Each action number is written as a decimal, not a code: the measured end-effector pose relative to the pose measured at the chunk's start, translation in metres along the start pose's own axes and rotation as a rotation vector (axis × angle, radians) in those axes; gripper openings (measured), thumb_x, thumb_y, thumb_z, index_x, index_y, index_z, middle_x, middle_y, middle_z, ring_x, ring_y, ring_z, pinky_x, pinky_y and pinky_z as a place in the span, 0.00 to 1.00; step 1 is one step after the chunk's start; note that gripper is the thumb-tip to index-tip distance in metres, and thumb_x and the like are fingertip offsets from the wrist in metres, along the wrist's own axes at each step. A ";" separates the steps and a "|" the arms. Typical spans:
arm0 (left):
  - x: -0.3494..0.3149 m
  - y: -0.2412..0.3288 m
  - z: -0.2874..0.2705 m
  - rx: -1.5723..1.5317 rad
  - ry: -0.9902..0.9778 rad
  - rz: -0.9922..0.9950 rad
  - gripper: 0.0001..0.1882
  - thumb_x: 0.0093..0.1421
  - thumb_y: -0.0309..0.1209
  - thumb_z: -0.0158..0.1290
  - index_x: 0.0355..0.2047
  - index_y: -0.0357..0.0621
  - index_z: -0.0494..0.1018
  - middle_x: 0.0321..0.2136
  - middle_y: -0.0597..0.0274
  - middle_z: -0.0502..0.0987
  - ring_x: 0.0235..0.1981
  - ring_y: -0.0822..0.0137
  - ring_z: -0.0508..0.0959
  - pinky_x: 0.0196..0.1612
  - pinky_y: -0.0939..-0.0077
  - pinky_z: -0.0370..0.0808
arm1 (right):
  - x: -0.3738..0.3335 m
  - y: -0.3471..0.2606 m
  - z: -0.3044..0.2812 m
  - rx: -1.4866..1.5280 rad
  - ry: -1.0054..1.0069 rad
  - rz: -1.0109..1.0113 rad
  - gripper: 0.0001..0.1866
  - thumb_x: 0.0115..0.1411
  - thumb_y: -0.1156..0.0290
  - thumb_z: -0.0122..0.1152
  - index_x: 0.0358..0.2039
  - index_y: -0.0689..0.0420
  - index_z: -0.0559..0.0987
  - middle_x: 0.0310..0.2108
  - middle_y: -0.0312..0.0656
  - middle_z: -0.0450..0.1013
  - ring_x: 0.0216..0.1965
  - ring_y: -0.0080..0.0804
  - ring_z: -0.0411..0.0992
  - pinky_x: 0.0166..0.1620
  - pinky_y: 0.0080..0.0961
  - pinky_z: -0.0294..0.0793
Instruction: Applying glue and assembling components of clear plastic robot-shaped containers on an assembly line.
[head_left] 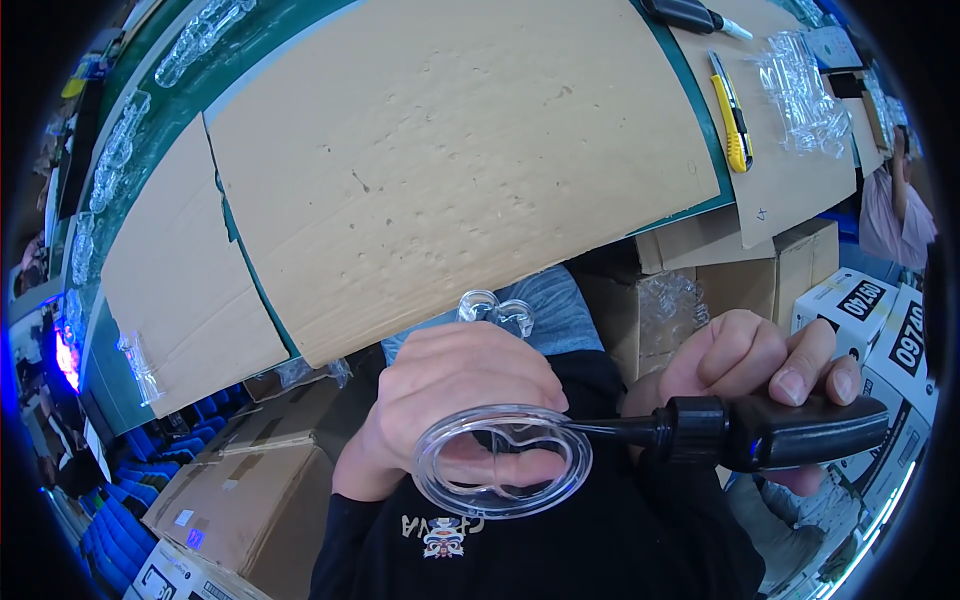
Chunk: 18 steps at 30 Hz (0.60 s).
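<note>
My left hand (470, 385) is closed around a clear plastic piece in front of my chest. Its wide oval ring (430, 480) faces up below the fingers. Two small clear round ends (497, 312) stick out past the knuckles; the part between is hidden by the hand. My right hand (760, 360) grips a black squeeze bottle (810, 432) lying on its side. The bottle's thin nozzle (620, 428) points left, its tip at the ring's upper right rim. Whether any liquid comes out is too small to tell.
Cardboard sheets (470, 150) cover the green table ahead. A yellow utility knife (733, 115) and a heap of clear plastic parts (805, 95) lie at the right. More clear pieces (120, 150) line the left edge. Cartons (240, 490) stand low left, and white boxes (850, 310) at right.
</note>
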<state>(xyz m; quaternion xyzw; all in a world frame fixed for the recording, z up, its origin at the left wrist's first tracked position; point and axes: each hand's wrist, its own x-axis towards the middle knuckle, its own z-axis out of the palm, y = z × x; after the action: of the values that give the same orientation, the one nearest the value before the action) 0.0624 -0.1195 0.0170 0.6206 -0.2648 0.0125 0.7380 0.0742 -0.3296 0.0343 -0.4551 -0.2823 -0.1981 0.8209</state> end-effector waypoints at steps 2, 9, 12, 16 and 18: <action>0.001 -0.001 0.002 -0.021 0.042 -0.032 0.13 0.39 0.26 0.68 0.26 0.41 0.76 0.23 0.62 0.79 0.24 0.66 0.78 0.30 0.77 0.74 | -0.001 -0.001 0.000 -0.013 0.001 -0.004 0.32 0.52 0.52 0.67 0.50 0.57 0.68 0.37 0.42 0.70 0.09 0.19 0.53 0.11 0.17 0.47; -0.001 0.000 0.002 -0.015 0.062 -0.027 0.14 0.38 0.26 0.68 0.26 0.41 0.76 0.23 0.62 0.80 0.24 0.66 0.78 0.31 0.77 0.75 | -0.001 -0.001 0.002 -0.015 0.001 -0.008 0.31 0.52 0.53 0.67 0.51 0.57 0.68 0.37 0.42 0.69 0.09 0.19 0.53 0.10 0.17 0.47; 0.000 0.001 0.002 -0.002 0.074 -0.033 0.15 0.37 0.26 0.69 0.26 0.41 0.76 0.23 0.61 0.80 0.24 0.66 0.78 0.31 0.77 0.75 | -0.001 -0.002 0.002 -0.010 0.000 -0.012 0.32 0.52 0.53 0.68 0.51 0.56 0.68 0.37 0.42 0.69 0.09 0.19 0.53 0.11 0.17 0.47; 0.000 0.001 0.001 0.008 0.067 -0.019 0.16 0.37 0.26 0.69 0.27 0.41 0.76 0.23 0.60 0.80 0.24 0.66 0.79 0.31 0.77 0.75 | -0.001 -0.003 0.001 -0.016 -0.007 -0.016 0.32 0.52 0.53 0.68 0.51 0.56 0.68 0.38 0.42 0.69 0.09 0.19 0.53 0.11 0.17 0.48; 0.000 0.000 0.001 0.011 0.063 -0.015 0.16 0.37 0.26 0.69 0.27 0.41 0.75 0.23 0.60 0.80 0.24 0.66 0.79 0.31 0.77 0.75 | -0.001 -0.004 0.001 -0.019 -0.008 -0.018 0.32 0.52 0.53 0.68 0.51 0.56 0.68 0.38 0.42 0.69 0.09 0.19 0.53 0.11 0.17 0.48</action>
<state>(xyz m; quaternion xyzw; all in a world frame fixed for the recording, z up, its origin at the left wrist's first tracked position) 0.0623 -0.1203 0.0172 0.6259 -0.2368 0.0278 0.7425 0.0706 -0.3309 0.0362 -0.4614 -0.2879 -0.2063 0.8134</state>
